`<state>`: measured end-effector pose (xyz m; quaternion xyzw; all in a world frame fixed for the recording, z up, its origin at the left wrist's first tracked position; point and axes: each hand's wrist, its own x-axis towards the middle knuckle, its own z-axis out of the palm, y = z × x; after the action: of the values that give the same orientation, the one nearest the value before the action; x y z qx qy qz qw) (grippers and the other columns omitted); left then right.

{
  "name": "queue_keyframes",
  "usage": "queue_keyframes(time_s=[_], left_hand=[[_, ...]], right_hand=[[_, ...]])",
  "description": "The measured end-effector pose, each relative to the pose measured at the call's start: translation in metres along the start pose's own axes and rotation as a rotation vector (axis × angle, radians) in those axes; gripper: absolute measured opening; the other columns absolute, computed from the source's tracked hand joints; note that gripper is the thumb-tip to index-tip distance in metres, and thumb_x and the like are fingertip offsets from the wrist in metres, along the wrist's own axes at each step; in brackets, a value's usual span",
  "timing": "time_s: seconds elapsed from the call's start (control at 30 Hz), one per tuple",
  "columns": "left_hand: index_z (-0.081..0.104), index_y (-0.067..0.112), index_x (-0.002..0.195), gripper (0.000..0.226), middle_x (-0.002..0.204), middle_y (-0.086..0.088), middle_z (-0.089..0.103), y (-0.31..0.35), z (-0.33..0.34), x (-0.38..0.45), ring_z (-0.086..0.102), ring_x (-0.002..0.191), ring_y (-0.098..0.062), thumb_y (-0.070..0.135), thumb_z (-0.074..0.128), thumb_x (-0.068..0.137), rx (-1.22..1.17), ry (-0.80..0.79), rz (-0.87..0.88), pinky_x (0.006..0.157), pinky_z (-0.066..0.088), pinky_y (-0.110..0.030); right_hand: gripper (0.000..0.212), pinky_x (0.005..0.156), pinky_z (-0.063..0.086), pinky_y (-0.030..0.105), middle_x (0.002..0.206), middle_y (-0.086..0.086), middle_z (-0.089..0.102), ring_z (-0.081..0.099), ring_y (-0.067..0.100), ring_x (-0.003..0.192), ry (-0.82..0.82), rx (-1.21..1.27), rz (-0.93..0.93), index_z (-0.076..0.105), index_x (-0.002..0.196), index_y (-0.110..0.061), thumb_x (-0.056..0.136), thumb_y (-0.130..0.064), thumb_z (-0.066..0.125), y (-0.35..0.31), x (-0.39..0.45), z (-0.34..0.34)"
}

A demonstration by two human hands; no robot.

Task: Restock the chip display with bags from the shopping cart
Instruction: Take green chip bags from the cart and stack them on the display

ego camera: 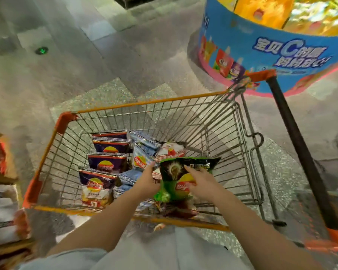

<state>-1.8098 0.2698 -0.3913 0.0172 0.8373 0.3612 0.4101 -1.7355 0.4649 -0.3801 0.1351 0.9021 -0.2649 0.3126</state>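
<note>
Below me stands a wire shopping cart with an orange rim. Inside lie several chip bags: dark purple ones in a row on the left, pale blue ones in the middle, a red and white one behind. Both my hands reach into the cart and hold a green and black chip bag lifted above the others. My left hand grips its left edge. My right hand grips its right side, fingers laid over the front.
A round blue promotional display filled with yellow packs stands at the upper right, close to the cart's black push handle. Shelves with blurred bagged goods run along the left edge. Grey tiled floor lies beyond the cart.
</note>
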Motion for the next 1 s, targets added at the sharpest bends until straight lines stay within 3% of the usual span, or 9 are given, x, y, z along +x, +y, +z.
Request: queue_keyframes(time_s=[0.07, 0.13, 0.27, 0.4, 0.5, 0.6, 0.73, 0.83, 1.0], left_hand=[[0.005, 0.021, 0.153, 0.093, 0.154, -0.005, 0.025, 0.001, 0.004, 0.014, 0.049, 0.124, -0.034, 0.015, 0.070, 0.086, 0.016, -0.069, 0.006, 0.088, 0.047, -0.035], [-0.003, 0.019, 0.153, 0.107, 0.155, -0.001, 0.018, 0.006, 0.011, 0.026, 0.032, 0.138, -0.031, 0.022, 0.076, 0.080, -0.033, -0.133, -0.024, 0.100, 0.041, -0.034], [-0.007, 0.019, 0.151, 0.120, 0.146, -0.002, 0.029, 0.011, 0.028, 0.049, 0.036, 0.125, -0.013, 0.010, 0.082, 0.070, -0.186, -0.092, 0.009, 0.082, 0.042, -0.006], [-0.013, 0.020, 0.150, 0.117, 0.152, -0.010, 0.027, -0.005, 0.044, 0.070, 0.034, 0.133, -0.018, 0.009, 0.077, 0.077, -0.335, 0.033, -0.082, 0.098, 0.037, -0.026], [-0.015, 0.022, 0.150, 0.111, 0.155, -0.013, 0.025, -0.010, 0.050, 0.078, 0.034, 0.138, -0.028, 0.016, 0.073, 0.083, -0.463, 0.113, -0.181, 0.110, 0.033, -0.043], [-0.015, 0.019, 0.150, 0.114, 0.153, -0.013, 0.025, -0.016, 0.055, 0.083, 0.034, 0.138, -0.029, 0.009, 0.074, 0.081, -0.482, 0.093, -0.214, 0.105, 0.036, -0.037], [-0.027, 0.030, 0.145, 0.132, 0.153, -0.006, 0.030, -0.024, 0.056, 0.085, 0.037, 0.137, -0.021, 0.014, 0.082, 0.073, -0.320, -0.034, -0.191, 0.111, 0.036, -0.043], [-0.026, 0.039, 0.144, 0.136, 0.154, -0.001, 0.028, -0.029, 0.056, 0.090, 0.034, 0.139, -0.016, 0.023, 0.085, 0.067, -0.243, -0.056, -0.160, 0.111, 0.036, -0.044], [-0.016, 0.060, 0.139, 0.128, 0.153, 0.000, 0.031, -0.045, 0.059, 0.103, 0.040, 0.135, -0.018, 0.034, 0.081, 0.059, -0.200, -0.070, -0.129, 0.107, 0.042, -0.046]], right_hand=[[0.066, 0.119, 0.012, 0.048, 0.160, 0.002, 0.008, 0.002, 0.029, 0.147, 0.014, -0.087, -0.042, 0.009, 0.152, -0.034, 0.097, -0.042, 0.045, 0.005, 0.017, -0.004], [0.069, 0.120, 0.008, 0.047, 0.161, 0.003, -0.001, -0.004, 0.028, 0.147, 0.081, -0.099, -0.048, 0.007, 0.152, -0.033, 0.096, -0.039, 0.048, 0.013, 0.031, -0.002], [0.084, 0.118, 0.006, 0.041, 0.155, 0.005, -0.028, -0.017, 0.028, 0.145, 0.175, 0.005, 0.070, -0.007, 0.150, -0.036, 0.093, -0.038, 0.055, 0.036, 0.049, 0.009], [0.103, 0.117, 0.012, 0.037, 0.151, 0.006, -0.036, -0.011, 0.027, 0.146, 0.138, 0.165, 0.123, -0.020, 0.143, -0.042, 0.087, -0.035, 0.065, 0.055, 0.061, 0.021], [0.109, 0.114, 0.023, 0.041, 0.158, 0.003, -0.020, 0.004, 0.027, 0.147, 0.024, 0.261, 0.090, -0.027, 0.134, -0.054, 0.085, -0.032, 0.067, 0.066, 0.071, 0.037], [0.116, 0.112, 0.033, 0.042, 0.159, 0.002, 0.002, 0.026, 0.026, 0.141, -0.074, 0.273, 0.064, -0.033, 0.125, -0.058, 0.079, -0.034, 0.071, 0.070, 0.083, 0.048], [0.126, 0.115, 0.027, 0.048, 0.159, 0.004, -0.003, 0.016, 0.029, 0.145, -0.063, 0.327, 0.064, -0.031, 0.121, -0.068, 0.069, -0.039, 0.081, 0.064, 0.108, 0.052], [0.127, 0.114, 0.028, 0.050, 0.158, 0.005, -0.007, 0.014, 0.031, 0.145, -0.041, 0.365, 0.125, -0.027, 0.111, -0.077, 0.069, -0.029, 0.082, 0.061, 0.122, 0.051], [0.132, 0.108, 0.036, 0.052, 0.155, 0.004, 0.017, 0.033, 0.028, 0.138, -0.033, 0.402, 0.129, -0.027, 0.116, -0.076, 0.063, -0.029, 0.085, 0.059, 0.130, 0.054]])
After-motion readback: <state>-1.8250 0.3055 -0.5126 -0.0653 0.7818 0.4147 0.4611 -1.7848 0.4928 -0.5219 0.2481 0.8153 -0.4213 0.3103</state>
